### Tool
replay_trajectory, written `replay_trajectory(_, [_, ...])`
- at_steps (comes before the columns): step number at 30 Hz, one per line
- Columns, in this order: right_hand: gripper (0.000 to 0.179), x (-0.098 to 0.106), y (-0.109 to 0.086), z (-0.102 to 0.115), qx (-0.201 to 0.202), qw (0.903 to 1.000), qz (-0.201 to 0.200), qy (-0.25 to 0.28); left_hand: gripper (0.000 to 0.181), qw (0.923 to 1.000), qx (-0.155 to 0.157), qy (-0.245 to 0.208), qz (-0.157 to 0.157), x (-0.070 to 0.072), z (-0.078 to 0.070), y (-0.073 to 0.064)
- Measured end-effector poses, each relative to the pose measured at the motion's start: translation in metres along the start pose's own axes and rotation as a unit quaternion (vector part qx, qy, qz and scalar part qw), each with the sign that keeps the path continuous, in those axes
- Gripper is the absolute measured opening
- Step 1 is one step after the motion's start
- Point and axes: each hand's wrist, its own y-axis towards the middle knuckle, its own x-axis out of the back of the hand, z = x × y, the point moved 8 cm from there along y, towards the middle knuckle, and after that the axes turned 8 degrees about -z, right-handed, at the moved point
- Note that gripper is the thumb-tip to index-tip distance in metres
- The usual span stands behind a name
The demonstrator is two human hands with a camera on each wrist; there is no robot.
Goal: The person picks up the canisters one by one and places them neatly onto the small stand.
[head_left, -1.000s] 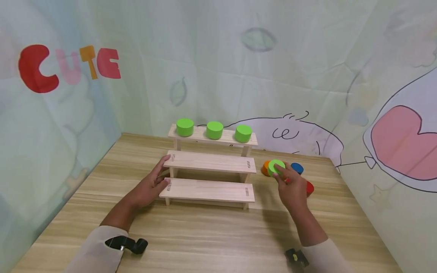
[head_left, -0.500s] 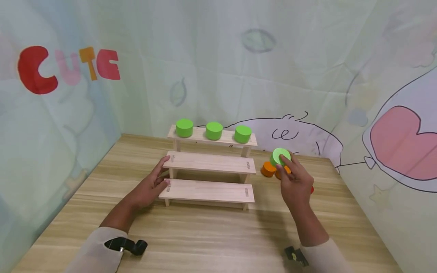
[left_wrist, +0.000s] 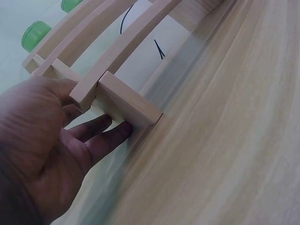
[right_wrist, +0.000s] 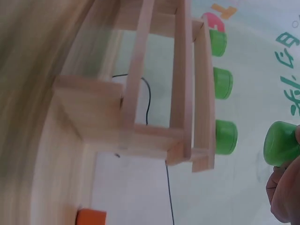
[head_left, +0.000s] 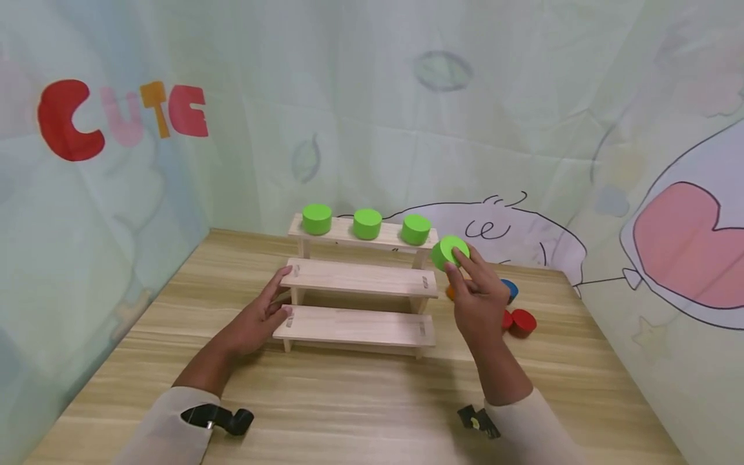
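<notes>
A three-step wooden shelf (head_left: 354,323) stands on the table. Three green round blocks (head_left: 367,224) sit along its top step. At the shelf's left end my left hand (head_left: 252,326) holds on, its thumb over the lowest step and a finger at the middle step. In the left wrist view, fingers (left_wrist: 110,140) touch the side panel below the step. My right hand (head_left: 479,300) pinches another green round block (head_left: 450,253), raised just right of the top step. The right wrist view has this green block (right_wrist: 280,143) apart from the shelf, with the hand partly out of frame.
Two red round blocks (head_left: 523,323), a blue one (head_left: 510,290) and an orange one (head_left: 451,292) lie on the table right of the shelf, partly behind my right hand. A printed curtain (head_left: 360,129) hangs behind the table (head_left: 349,400).
My right hand has lifted the green block off the pile at the right and carried it up and left towards the top step. The left hand has stayed on the shelf.
</notes>
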Motion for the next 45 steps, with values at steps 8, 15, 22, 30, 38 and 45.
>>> replay_trajectory(8, [0.039, -0.034, 0.001, 0.018, -0.01, 0.9989, 0.031, 0.033, 0.085, 1.0, 0.002, 0.003, -0.001, 0.003, 0.003, -0.001])
replay_trajectory(15, [0.036, -0.068, 0.008, 0.026, -0.016, 0.996, 0.068, 0.055, 0.084, 1.0, 0.002, 0.003, -0.005, 0.003, 0.003, -0.002])
replay_trajectory(22, [0.035, -0.095, 0.009, 0.028, -0.032, 0.9855, 0.106, 0.129, 0.084, 1.0, -0.004, -0.001, -0.001, 0.0, 0.003, -0.002])
replay_trajectory(30, [0.036, -0.132, -0.007, 0.033, -0.03, 0.975, 0.164, 0.147, 0.084, 1.0, -0.001, -0.006, 0.001, 0.0, 0.003, -0.003])
replay_trajectory(38, [0.033, -0.17, -0.028, 0.027, -0.14, 0.9614, 0.185, 0.148, 0.083, 1.0, 0.0, -0.001, 0.002, 0.001, 0.003, -0.001])
replay_trajectory(45, [0.032, -0.196, -0.045, 0.014, -0.234, 0.9377, 0.21, 0.148, 0.082, 1.0, 0.004, -0.003, 0.002, 0.001, 0.005, 0.001])
